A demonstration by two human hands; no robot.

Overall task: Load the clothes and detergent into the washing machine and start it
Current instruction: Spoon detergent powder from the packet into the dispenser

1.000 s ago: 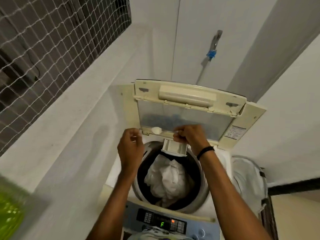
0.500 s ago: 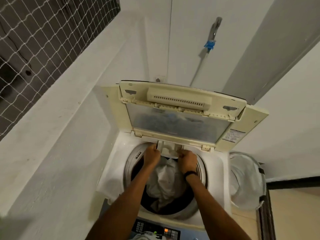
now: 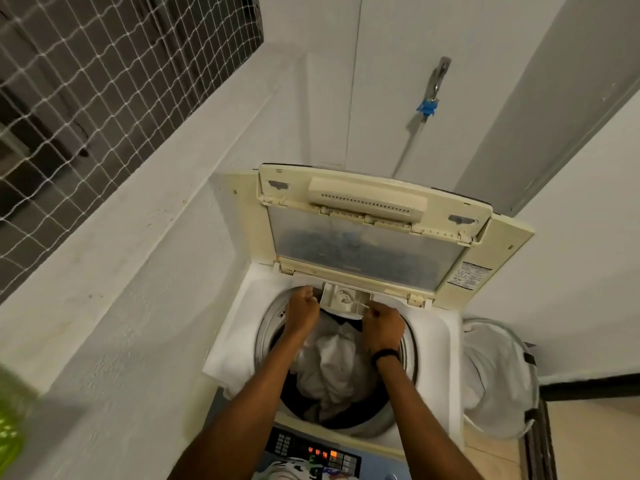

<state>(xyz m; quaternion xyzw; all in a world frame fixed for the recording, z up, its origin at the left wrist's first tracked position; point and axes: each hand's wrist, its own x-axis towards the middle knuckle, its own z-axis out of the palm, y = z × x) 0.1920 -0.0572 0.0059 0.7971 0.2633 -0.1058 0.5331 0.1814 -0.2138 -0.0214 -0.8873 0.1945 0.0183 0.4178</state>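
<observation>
The top-loading washing machine (image 3: 235, 344) stands with its lid (image 3: 367, 251) raised against the wall. White clothes (image 3: 332, 368) lie in the drum. At the back rim a small white detergent drawer (image 3: 343, 301) sticks out over the drum. My left hand (image 3: 301, 310) is curled at the drawer's left edge. My right hand (image 3: 382, 323), with a black band on its wrist, grips the drawer's right corner. The lit control panel (image 3: 318, 455) is at the machine's front, between my forearms.
A white mesh laundry basket (image 3: 495, 375) stands against the machine's right side. A tap with a blue fitting (image 3: 431, 105) is on the wall behind. A netted window (image 3: 86, 91) is at upper left, and a blurred green object (image 3: 10, 431) at lower left.
Both hands came down from the lid's lower edge to the sides of the detergent drawer. The drawer sits further back under the rim than a second ago.
</observation>
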